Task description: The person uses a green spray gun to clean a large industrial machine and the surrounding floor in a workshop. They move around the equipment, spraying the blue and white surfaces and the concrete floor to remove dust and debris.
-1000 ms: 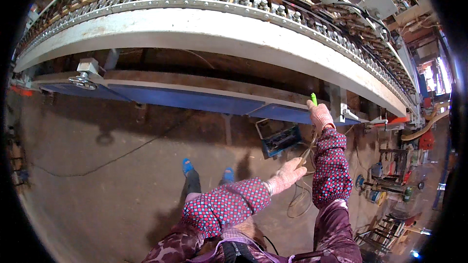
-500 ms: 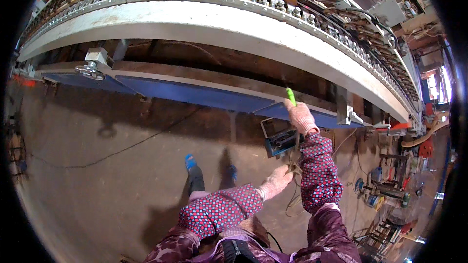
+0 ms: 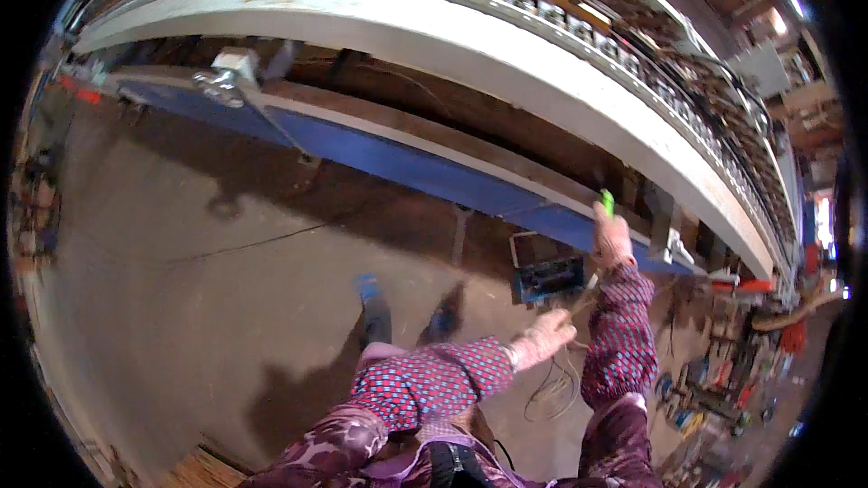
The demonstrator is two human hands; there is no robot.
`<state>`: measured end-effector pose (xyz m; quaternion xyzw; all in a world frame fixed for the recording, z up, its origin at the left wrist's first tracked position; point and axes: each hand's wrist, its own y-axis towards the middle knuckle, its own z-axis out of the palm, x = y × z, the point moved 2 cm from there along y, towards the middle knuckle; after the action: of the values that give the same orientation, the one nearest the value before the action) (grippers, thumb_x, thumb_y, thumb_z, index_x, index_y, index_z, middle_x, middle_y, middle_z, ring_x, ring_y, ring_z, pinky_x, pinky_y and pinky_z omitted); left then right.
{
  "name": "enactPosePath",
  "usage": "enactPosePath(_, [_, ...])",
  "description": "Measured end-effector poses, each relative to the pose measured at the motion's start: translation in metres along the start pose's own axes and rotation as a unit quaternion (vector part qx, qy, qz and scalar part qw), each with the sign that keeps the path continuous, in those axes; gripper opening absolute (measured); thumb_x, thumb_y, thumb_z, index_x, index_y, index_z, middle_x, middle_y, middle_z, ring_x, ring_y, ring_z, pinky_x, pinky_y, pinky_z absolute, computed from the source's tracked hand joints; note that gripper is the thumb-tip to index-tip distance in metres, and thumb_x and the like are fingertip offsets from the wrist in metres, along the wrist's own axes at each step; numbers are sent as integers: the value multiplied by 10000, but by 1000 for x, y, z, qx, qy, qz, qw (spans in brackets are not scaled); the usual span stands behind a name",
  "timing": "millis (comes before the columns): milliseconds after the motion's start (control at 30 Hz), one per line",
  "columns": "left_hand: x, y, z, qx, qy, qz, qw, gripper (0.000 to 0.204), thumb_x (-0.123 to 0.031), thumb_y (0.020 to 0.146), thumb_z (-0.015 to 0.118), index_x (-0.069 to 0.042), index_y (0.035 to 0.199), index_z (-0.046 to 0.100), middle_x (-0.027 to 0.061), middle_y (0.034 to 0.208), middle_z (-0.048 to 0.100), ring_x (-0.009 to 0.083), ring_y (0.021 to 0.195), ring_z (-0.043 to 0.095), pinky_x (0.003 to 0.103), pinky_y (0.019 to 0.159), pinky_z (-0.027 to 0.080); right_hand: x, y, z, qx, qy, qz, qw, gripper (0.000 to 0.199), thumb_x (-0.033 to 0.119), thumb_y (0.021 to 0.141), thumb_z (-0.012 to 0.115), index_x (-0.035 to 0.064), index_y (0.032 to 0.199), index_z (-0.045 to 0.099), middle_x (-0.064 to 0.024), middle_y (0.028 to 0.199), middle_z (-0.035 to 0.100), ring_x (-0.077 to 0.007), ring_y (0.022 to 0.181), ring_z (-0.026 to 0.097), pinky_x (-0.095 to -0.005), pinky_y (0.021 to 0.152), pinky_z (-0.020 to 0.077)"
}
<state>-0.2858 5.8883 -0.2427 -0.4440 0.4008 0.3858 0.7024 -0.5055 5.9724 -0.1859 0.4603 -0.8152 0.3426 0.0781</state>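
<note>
My right hand [image 3: 613, 239], in a pale pink work glove, is closed round a bright green tool [image 3: 608, 202]. Only its green end shows above the fist, so I cannot tell its exact kind. It points away from me, close to the lower rail of a long machine. Lower and to the left, my gloved left hand [image 3: 544, 334] is closed on a thin pale hose or cord [image 3: 583, 303]. The line runs up toward my right hand, and loose loops [image 3: 556, 389] of it hang below the left. Patterned red-and-blue sleeve covers are on both forearms.
A long white beam [image 3: 407, 27] with a row of metal bolts behind it spans the machine. Below runs a blue panel [image 3: 389, 158]; a handwheel [image 3: 219, 89] sits at its left. A dark box [image 3: 550, 280] with a blue edge stands on the floor. Tools [image 3: 714, 389] clutter the right.
The view has turned, so the machine slants down to the right more. Both hands appear farther right, the right one lower. Loops of the hose or cord show more plainly below my left hand.
</note>
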Motion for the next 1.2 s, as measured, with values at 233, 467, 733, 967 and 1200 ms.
enactPosePath(233, [2,-50,19,90,10,-110,990,451,-306,896,549,13,1213,514,215,1145,595,259,1082,555,376,919,430,1,-57,33,87,-33,-155,984,482,473,892,544,26,713,559,-38,550,497,-161,436,468,-326,412,373])
enactPosePath(467, [87,-71,-54,-143,-107,-128,976,295,-264,923,501,-65,1111,610,110,887,652,257,825,614,364,769,482,146,-176,157,189,-247,-294,904,559,552,884,474,46,1085,602,-219,1051,631,-388,1038,578,-467,870,448])
enactPosePath(733, [-16,-138,-205,-161,10,-125,979,349,-372,909,509,-89,1078,624,96,962,657,228,924,596,380,797,470,245,-240,240,34,-304,-366,879,587,583,883,448,36,1046,587,-205,1011,648,-367,977,619,-470,826,480])
enactPosePath(967, [-17,-214,-270,-27,636,151,756,291,-184,922,467,-51,1154,582,84,1159,608,253,1098,539,366,891,453,278,-330,271,2,-301,-417,858,509,541,875,500,37,931,550,-190,834,663,-371,800,657,-479,717,505])
enactPosePath(1200, [28,-250,-361,-266,-188,115,938,277,-182,940,555,-102,1203,585,39,1055,646,120,833,567,244,632,460,364,-414,372,55,-313,-505,802,504,520,837,559,21,900,583,-193,775,673,-350,736,673,-452,676,522])
